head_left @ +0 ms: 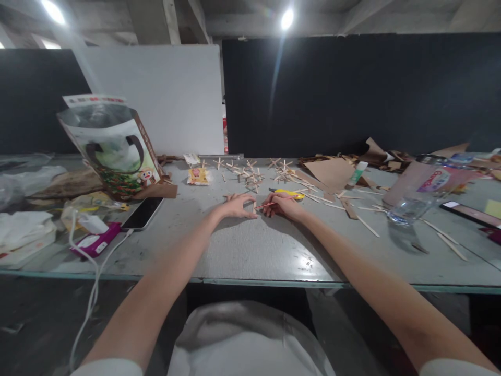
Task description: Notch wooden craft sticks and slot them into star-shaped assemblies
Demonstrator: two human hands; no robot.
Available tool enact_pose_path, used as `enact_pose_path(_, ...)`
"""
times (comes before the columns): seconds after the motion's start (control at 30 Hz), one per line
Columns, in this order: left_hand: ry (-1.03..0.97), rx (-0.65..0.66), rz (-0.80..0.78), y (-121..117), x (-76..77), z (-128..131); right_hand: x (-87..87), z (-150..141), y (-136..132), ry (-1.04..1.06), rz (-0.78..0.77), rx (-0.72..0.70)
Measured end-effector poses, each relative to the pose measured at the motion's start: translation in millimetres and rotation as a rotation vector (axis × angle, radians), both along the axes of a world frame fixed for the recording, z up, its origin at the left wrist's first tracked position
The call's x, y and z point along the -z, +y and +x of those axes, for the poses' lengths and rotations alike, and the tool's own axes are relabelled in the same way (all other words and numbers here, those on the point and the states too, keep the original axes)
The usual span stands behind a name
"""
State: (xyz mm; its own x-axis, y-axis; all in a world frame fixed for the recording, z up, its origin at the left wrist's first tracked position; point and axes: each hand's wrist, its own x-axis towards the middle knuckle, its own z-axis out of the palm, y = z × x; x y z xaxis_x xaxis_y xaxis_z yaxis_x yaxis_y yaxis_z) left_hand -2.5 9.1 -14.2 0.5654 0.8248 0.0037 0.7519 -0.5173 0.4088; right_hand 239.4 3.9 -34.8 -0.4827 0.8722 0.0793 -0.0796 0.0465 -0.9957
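At the middle of the table, my left hand (237, 206) holds a short piece of wooden stick (254, 209) upright between thumb and fingertips. My right hand (284, 206) is closed around a thin reddish pencil (264, 206), whose tip points left and meets or nearly meets the wood piece. Just behind the right hand lies a yellow utility knife (294, 195), partly covered by its fingers. Beyond both hands are several small crossed-stick assemblies (252, 180) and loose wooden sticks (307, 184).
A large printed bag (113, 151), a phone on a white cable (143, 214) and a purple tissue pack (96, 240) are on the left. To the right are cardboard (329, 173), a glue stick (358, 172), a plastic bottle (415, 196) and another phone (469, 214). A small yellow packet (198, 176) lies behind my left hand.
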Motion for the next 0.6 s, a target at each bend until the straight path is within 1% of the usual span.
enact_pose_path(0.1,0.033,-0.035,0.020,-1.6,-1.5,0.7,-0.1,-0.2,0.1,-0.003,-0.002,-0.002)
enact_pose_path(0.6,0.034,-0.042,0.011,-3.1,-3.5,1.0,-1.5,-0.6,-1.9,0.010,-0.001,-0.017)
